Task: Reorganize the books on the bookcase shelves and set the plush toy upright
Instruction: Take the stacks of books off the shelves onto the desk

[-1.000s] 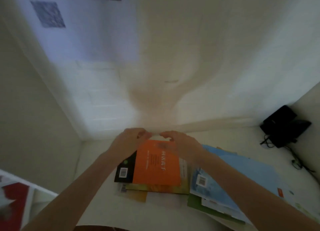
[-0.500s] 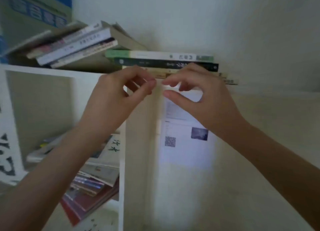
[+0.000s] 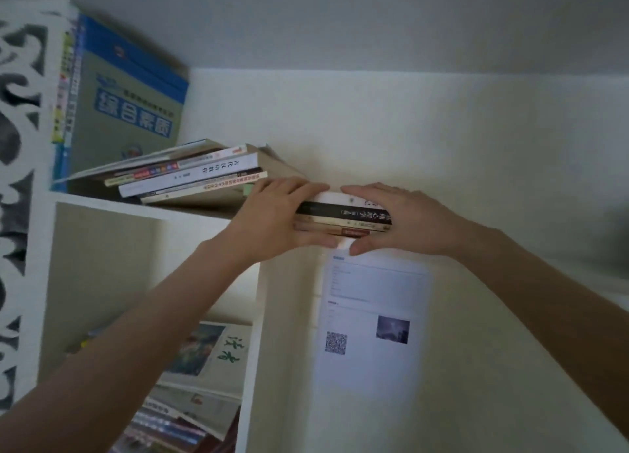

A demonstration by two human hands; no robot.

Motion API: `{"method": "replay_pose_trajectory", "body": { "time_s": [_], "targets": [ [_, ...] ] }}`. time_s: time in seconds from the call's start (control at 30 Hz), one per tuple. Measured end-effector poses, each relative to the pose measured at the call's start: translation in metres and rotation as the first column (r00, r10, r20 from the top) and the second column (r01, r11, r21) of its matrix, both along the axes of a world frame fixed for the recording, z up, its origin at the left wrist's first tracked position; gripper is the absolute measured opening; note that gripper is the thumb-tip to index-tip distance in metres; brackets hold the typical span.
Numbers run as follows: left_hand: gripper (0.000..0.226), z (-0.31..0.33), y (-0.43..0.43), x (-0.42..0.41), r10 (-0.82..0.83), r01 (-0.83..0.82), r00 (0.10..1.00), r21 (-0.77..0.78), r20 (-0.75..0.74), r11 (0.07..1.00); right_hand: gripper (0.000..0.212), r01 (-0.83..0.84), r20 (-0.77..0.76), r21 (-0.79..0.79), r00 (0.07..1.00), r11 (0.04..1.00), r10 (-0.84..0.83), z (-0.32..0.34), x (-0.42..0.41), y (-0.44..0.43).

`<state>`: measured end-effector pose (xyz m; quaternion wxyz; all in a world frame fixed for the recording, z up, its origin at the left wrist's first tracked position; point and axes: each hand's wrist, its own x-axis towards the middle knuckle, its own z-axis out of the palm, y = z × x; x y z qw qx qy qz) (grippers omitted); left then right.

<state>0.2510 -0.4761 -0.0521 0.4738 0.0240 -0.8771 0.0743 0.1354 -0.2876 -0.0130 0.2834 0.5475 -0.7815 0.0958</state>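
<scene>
left hand point(image 3: 272, 217), right hand point(image 3: 408, 221): new grip round book stack point(image 3: 343, 211)

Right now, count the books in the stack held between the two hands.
4 show in the stack on the bookcase: white book on top, black book below, then cream book, red book lowest. Left hand and right hand grip its ends, so more may be hidden.

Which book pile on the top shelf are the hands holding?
The flat stack with the black-spined book, right of the slanted pile; left hand and right hand clasp its ends.
</scene>
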Motion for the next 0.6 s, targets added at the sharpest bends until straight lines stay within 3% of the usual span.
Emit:
{"method": "replay_pose_trajectory", "body": {
  "time_s": [0.1, 0.23, 0.37, 0.43, 0.6],
  "targets": [
    [0.081, 0.004, 0.000, -0.002, -0.075, 0.076, 0.997, 0.030, -0.025, 0.997, 0.076, 0.006, 0.106, -0.028, 0.994, 1.000, -0.003, 0.008, -0.006, 0.007],
    [0.058, 0.012, 0.004, -0.009, -0.085, 0.084, 0.996, 0.082, 0.013, 0.993, 0.070, 0.046, 0.076, -0.052, 0.996, 0.998, -0.042, 0.014, -0.012, 0.008],
    [0.046, 0.018, 0.004, -0.010, -0.003, 0.003, 1.000, 0.011, 0.010, 1.000, 0.065, 0.009, 0.072, 0.052, 0.997, 0.999, -0.013, 0.017, -0.012, 0.010],
    [0.044, 0.017, 0.004, -0.010, 0.040, -0.041, 0.999, -0.050, -0.009, 0.998, 0.060, 0.009, 0.063, 0.031, 0.998, 0.999, -0.011, 0.016, -0.013, 0.011],
    [0.043, 0.007, 0.002, -0.007, 0.000, -0.032, 0.988, -0.210, -0.152, 0.977, 0.049, 0.056, -0.206, 0.030, 0.977, 0.998, -0.049, 0.011, -0.003, 0.016]
  ]
}}
